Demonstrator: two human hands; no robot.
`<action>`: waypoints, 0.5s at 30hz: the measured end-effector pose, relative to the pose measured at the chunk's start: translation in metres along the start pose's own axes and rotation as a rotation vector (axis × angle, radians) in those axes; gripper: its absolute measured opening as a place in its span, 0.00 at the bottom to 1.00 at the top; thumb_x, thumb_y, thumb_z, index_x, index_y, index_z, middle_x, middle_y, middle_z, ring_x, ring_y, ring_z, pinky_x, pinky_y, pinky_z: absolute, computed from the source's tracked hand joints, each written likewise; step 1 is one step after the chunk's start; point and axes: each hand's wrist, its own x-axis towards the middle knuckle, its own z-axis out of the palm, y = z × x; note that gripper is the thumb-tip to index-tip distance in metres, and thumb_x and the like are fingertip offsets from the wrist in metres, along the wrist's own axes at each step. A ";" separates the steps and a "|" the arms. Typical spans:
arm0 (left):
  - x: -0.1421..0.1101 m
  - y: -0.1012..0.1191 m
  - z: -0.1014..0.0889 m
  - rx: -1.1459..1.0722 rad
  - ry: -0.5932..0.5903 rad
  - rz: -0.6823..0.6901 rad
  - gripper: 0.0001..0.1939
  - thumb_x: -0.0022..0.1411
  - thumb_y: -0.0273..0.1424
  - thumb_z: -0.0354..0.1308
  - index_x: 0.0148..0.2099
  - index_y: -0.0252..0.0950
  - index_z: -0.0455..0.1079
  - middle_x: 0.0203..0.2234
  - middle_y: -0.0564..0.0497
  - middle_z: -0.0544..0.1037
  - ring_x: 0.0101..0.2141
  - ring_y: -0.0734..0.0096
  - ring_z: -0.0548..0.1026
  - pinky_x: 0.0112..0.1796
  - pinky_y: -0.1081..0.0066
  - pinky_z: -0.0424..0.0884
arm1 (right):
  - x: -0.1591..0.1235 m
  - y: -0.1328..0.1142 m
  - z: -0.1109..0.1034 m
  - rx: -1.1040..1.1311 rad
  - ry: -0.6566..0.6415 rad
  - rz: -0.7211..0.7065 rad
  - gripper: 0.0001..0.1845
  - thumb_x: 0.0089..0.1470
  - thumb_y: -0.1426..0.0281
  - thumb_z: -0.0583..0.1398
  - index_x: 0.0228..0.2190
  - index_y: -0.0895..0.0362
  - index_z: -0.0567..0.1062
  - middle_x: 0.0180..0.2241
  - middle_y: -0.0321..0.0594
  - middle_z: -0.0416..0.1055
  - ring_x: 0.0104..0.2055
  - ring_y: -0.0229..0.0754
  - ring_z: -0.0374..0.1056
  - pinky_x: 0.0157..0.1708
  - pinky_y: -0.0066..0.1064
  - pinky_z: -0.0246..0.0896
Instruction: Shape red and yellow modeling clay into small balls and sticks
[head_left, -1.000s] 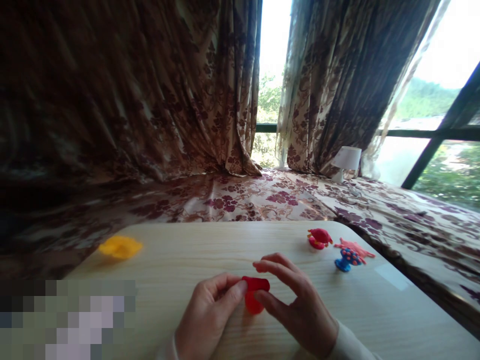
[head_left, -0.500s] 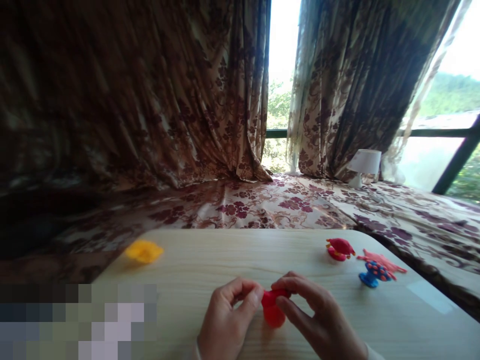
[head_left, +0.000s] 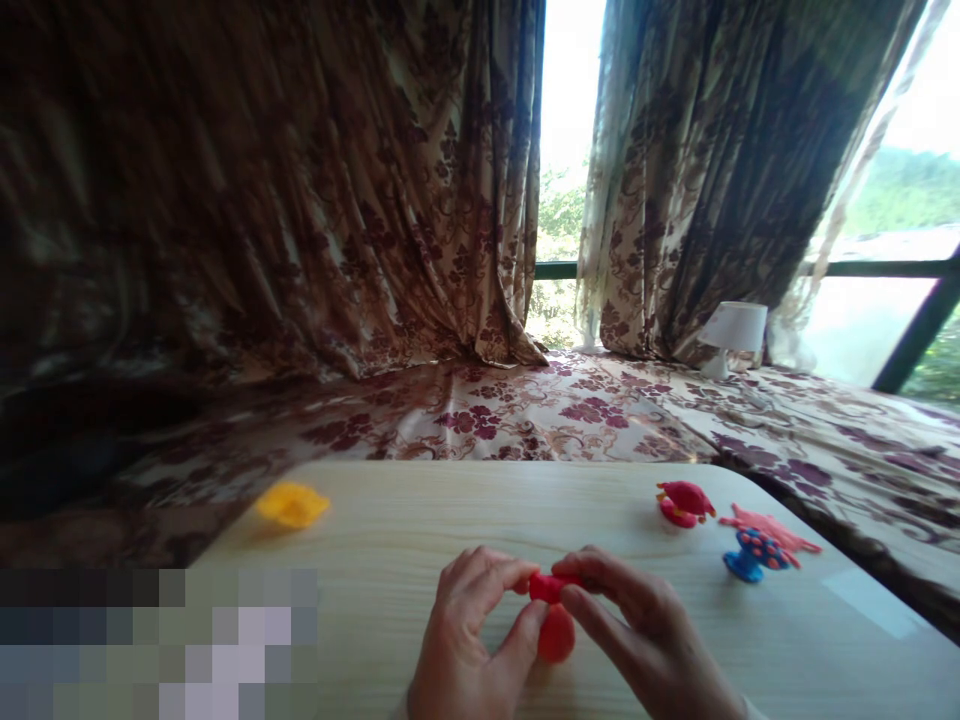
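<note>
Since half a second ago, the left hand [head_left: 454, 650] has let its thumb and forefinger spread; the thumb now sits lower, beside the round part of the red toy [head_left: 556, 636], while the right hand [head_left: 660, 640] keeps its pinch.

Dark floral curtains [head_left: 435, 200] hang from eleven o'clock to one, above a flowered cover [head_left: 487, 410]. Nearer is the pale wood-grain tabletop [head_left: 390, 530], where the work looks part way along: the red toy is held, not set down, and how much remains cannot be told. At one o'clock stands a white-shaded lamp [head_left: 742, 326].

The left hand is half open, its tips lightly grasping the red toy's nine-o'clock end. The right is closed further — thumb and fingers pinch the three-o'clock end.

A flat, splayed pink toy [head_left: 754, 518] lies between two and three o'clock, a lumpy yellow piece [head_left: 292, 505] at ten. The mushroom-shaped blue toy [head_left: 742, 566] stands near three, the yellow-tipped crimson toy [head_left: 688, 498] at two. All four seem set aside — finished or waiting, it is unclear.

Smallest is the red toy, at the clock's centre, its round part at six o'clock below a narrow band.
</note>
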 end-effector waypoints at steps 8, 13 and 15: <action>0.002 -0.009 0.002 0.167 0.058 0.189 0.10 0.51 0.25 0.59 0.38 0.39 0.71 0.30 0.51 0.76 0.35 0.68 0.74 0.38 0.69 0.73 | -0.001 0.000 0.001 0.024 -0.007 0.045 0.11 0.53 0.63 0.58 0.31 0.57 0.75 0.28 0.39 0.74 0.32 0.41 0.70 0.34 0.25 0.67; 0.002 -0.009 0.002 0.201 0.066 0.247 0.08 0.52 0.24 0.58 0.37 0.39 0.71 0.29 0.51 0.76 0.34 0.68 0.74 0.37 0.68 0.72 | -0.001 0.001 0.003 0.063 0.010 0.093 0.14 0.52 0.60 0.58 0.30 0.57 0.76 0.28 0.40 0.74 0.32 0.41 0.70 0.32 0.25 0.67; 0.002 -0.009 0.002 0.202 0.069 0.272 0.08 0.53 0.24 0.57 0.37 0.38 0.71 0.29 0.51 0.76 0.33 0.68 0.74 0.37 0.69 0.72 | 0.000 0.002 0.003 0.076 0.018 0.093 0.14 0.52 0.59 0.58 0.30 0.57 0.76 0.28 0.40 0.74 0.32 0.42 0.71 0.32 0.25 0.67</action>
